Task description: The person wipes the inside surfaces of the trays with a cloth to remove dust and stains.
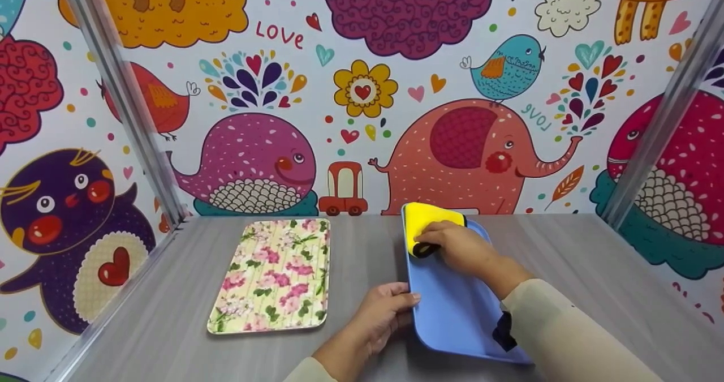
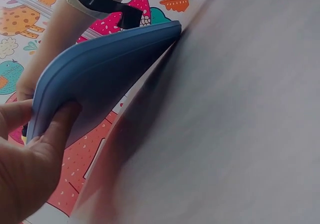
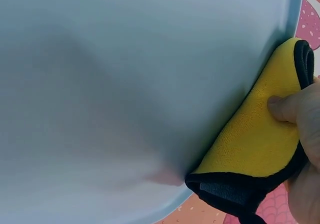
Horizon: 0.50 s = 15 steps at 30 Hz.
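A blue tray stands tilted over the grey table, its left side raised. My left hand grips the tray's left rim, thumb on the inner side and fingers beneath, as the left wrist view shows with the tray's underside. In my right hand is a folded yellow cloth with black edging, held against the tray's far left corner. The right wrist view has the cloth pinched under the thumb, lying along the tray's rim.
To the left, a second tray with a pink flower pattern lies flat on the grey table. Behind the table rises a wall printed with cartoon animals, with metal posts at its corners.
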Available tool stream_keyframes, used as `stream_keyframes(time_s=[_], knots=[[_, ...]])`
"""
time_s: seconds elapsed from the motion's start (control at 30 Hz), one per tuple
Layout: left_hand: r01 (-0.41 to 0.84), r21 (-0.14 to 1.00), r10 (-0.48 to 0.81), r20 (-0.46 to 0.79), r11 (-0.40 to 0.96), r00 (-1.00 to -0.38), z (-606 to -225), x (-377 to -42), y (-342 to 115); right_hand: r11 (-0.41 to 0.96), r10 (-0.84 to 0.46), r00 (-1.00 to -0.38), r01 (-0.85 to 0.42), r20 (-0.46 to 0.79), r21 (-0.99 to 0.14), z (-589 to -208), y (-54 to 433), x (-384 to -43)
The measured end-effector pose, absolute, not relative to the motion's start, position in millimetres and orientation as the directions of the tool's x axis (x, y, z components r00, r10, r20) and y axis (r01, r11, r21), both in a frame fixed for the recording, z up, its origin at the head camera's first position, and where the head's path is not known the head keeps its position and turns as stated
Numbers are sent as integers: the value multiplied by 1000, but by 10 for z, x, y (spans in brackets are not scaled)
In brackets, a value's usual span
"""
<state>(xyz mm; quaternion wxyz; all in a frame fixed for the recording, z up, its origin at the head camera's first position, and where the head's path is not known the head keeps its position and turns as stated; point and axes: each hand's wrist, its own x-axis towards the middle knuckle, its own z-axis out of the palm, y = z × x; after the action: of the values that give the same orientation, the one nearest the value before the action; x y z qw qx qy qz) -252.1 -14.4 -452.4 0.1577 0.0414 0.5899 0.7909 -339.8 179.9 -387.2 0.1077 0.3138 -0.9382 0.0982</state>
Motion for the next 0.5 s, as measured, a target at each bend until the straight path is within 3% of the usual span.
stream_keyframes(time_s=[0.5], knots=[[-171, 944, 284, -88, -282, -955, -4509, -2522, -153, 775, -571, -766, -622, 296, -112, -3866, 1822, -3390]])
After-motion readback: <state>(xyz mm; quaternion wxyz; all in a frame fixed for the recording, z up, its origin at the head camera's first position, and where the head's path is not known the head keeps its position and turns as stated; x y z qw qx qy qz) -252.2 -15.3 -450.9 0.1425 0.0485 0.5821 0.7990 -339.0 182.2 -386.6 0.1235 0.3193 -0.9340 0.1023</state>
